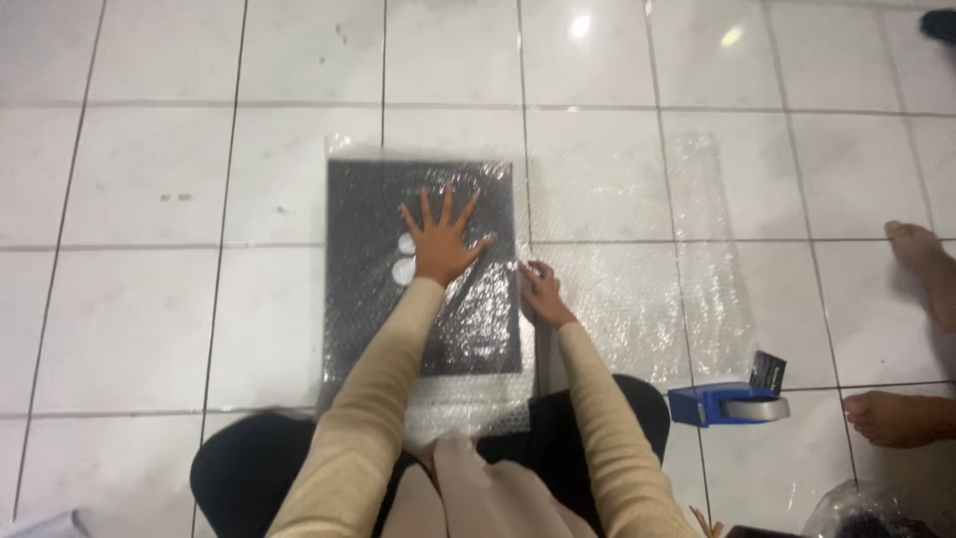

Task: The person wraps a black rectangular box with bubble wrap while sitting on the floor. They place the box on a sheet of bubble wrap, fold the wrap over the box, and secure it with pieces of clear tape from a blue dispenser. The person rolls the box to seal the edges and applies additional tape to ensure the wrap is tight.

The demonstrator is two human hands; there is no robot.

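Person sits on white tiled floor (149, 299), dark trousers and beige sleeves at bottom of view, both arms reaching forward. Blue tape dispenser (729, 403) lies on the floor near the right knee, on the edge of the bubble wrap sheet (637, 299). Bare feet of another person (911, 418) at far right edge, apart from the work. Right hand (541, 293) sits at the right edge of the dark flat panel (368, 319), fingers bent and pinching the wrap where it folds over that edge. Left hand (440, 242) lies palm down on the wrap-covered panel, fingers spread wide and pressed flat, just right of two pale round spots (404, 259) on the panel face. Panel lies flat on the floor straight ahead of the person, upper and right parts under clear wrap, wrap also bunched at its near edge. Rest of the wrap sheet spreads to the right across the tiles, beyond that only bare tiles with light glare
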